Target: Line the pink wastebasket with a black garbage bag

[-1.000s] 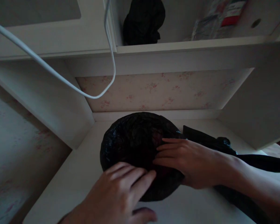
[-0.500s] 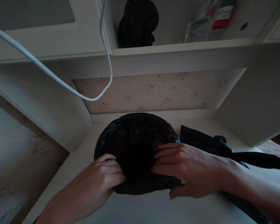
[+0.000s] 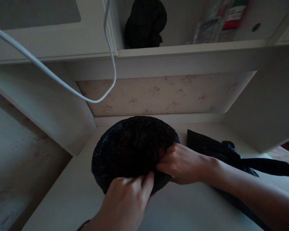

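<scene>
A round bin lined with a black plastic bag (image 3: 135, 141) stands on the white surface, its mouth facing me. The bag is folded over the rim all the way round where I can see it. My left hand (image 3: 128, 199) grips the near rim, fingers curled inside over the bag. On the right side of the rim, my right hand (image 3: 180, 162) is closed on the bag's edge, with its fingertips inside the mouth. A dim reddish patch shows inside beside the right fingers. The bottom of the bin is too dark to make out.
More black plastic bags (image 3: 212, 149) lie on the white surface (image 3: 178, 208) at right, partly under my right forearm. A white cable (image 3: 62, 85) hangs across the upper left. The shelf above (image 3: 183, 48) holds a black bundle (image 3: 145, 24) and a red-and-green packet (image 3: 233, 16).
My left hand has slid right along the near rim, towards its middle. My right hand has moved slightly up and left, its fingers now closed. The bin has shifted a little left.
</scene>
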Demonstrator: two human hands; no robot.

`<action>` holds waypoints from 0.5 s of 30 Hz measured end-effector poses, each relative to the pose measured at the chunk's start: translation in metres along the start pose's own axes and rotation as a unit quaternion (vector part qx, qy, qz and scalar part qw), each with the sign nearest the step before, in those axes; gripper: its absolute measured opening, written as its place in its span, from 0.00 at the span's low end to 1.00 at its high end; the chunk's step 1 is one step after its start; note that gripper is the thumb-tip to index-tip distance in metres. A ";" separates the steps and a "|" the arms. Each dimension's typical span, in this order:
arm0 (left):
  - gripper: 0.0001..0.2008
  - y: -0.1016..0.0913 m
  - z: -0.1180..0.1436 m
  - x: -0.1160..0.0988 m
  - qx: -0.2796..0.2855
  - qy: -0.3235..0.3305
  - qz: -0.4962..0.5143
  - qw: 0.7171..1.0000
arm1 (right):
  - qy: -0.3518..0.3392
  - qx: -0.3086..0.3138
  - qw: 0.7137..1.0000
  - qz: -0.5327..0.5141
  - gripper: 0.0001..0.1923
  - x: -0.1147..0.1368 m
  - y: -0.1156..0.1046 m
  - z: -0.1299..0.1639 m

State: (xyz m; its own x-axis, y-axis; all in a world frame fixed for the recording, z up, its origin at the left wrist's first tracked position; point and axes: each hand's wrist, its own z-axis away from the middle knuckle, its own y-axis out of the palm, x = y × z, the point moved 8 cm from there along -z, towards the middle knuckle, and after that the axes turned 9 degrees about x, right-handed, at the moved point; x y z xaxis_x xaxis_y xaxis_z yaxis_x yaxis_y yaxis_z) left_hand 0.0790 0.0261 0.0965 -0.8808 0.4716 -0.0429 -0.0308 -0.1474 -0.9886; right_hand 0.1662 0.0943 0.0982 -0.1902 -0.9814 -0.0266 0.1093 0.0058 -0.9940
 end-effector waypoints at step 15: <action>0.32 -0.009 0.048 0.077 0.063 -0.012 0.093 0.994 | -0.021 0.050 0.995 -0.080 0.24 0.016 -0.015 0.006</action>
State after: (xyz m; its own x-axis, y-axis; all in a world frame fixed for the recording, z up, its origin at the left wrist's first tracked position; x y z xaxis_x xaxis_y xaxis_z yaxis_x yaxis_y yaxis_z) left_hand -0.0113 0.0226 0.1092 -0.8879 0.4054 -0.2175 0.0757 -0.3377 -0.9382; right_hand 0.1671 0.0770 0.1129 -0.1723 -0.9753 0.1379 0.1783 -0.1686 -0.9694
